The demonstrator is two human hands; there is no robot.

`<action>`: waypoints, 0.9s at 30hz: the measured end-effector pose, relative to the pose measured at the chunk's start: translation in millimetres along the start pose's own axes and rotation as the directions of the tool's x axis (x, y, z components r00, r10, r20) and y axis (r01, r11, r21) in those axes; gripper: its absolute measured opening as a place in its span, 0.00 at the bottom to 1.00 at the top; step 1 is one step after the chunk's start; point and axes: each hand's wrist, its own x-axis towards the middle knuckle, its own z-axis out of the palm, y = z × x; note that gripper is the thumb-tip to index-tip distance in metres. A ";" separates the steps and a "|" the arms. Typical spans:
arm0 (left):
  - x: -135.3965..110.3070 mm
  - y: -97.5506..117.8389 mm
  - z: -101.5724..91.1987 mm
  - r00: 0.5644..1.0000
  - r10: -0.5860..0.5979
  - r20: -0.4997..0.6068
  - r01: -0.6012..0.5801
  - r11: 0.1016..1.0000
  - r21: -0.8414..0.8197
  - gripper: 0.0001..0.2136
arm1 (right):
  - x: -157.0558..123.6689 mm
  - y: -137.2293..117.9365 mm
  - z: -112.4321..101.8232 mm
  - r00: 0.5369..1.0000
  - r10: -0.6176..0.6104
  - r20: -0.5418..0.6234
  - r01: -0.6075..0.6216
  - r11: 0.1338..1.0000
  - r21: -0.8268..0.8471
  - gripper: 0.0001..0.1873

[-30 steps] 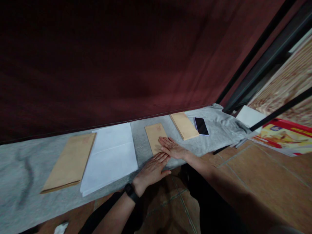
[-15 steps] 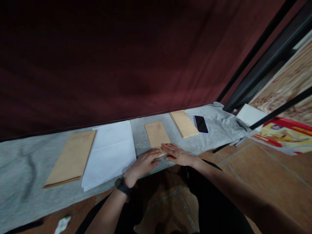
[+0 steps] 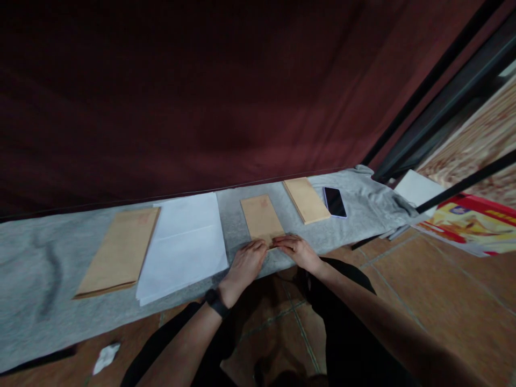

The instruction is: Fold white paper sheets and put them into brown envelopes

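Note:
A brown paper envelope (image 3: 263, 216) with a faint red print lies flat on the grey cloth in front of me. Its near end is folded or pinched between my two hands. My left hand (image 3: 246, 262), with a dark watch on the wrist, has curled fingers on the near left corner. At the near right corner, my right hand (image 3: 296, 249) grips with bent fingers. The fingertips hide part of the near edge. White paper sheets (image 3: 185, 247) lie just left of my left hand, overlapped with a larger stack of brown envelopes (image 3: 119, 247).
Another pile of brown envelopes (image 3: 307, 200) and a phone (image 3: 335, 202) lie to the right on the grey cloth (image 3: 32, 279). A dark red curtain (image 3: 226, 107) hangs behind. A printed box (image 3: 471, 223) and a crumpled white tissue (image 3: 106, 358) are on the tiled floor.
My hands have gone from lying flat with fingers overlapping over the envelope's near end to being apart, with fingers curled at its two near corners. The view has shifted slightly.

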 end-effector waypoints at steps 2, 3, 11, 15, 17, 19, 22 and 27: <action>0.1 1.7 0.6 1.000 -0.025 -0.005 0.025 1.000 0.001 0.10 | 1.9 -1.7 1.0 1.000 0.014 -0.025 -0.014 1.000 -0.003 0.10; 0.2 2.6 1.1 0.999 -0.041 -0.013 0.041 0.999 0.004 0.09 | 2.7 -2.3 1.6 0.999 0.018 -0.039 -0.018 1.000 -0.003 0.09; 0.9 9.2 5.8 0.992 -0.105 -0.065 0.107 0.994 0.027 0.09 | 4.8 2.2 9.7 0.995 0.016 -0.101 -0.015 1.000 0.014 0.06; 0.4 12.0 7.8 0.992 -0.101 -0.080 0.107 0.992 0.072 0.11 | 5.8 4.2 12.6 0.994 0.029 -0.107 -0.029 1.000 0.002 0.05; 0.3 13.4 9.2 0.992 -0.104 -0.077 0.111 0.989 0.100 0.12 | 6.6 4.0 13.0 0.994 0.027 -0.107 -0.026 1.000 0.007 0.05; 0.2 14.7 10.7 0.991 -0.107 -0.075 0.116 0.986 0.122 0.14 | 7.2 3.5 13.3 0.993 0.025 -0.116 -0.025 1.000 0.007 0.04; 0.2 15.8 13.1 0.991 -0.116 -0.069 0.125 0.981 0.147 0.15 | 7.6 3.5 14.2 0.992 0.036 -0.122 -0.039 0.999 -0.017 0.06; -0.6 16.6 14.1 0.994 -0.094 -0.058 0.105 0.972 0.212 0.15 | 7.5 3.8 14.9 0.993 0.046 -0.110 -0.051 0.998 -0.043 0.07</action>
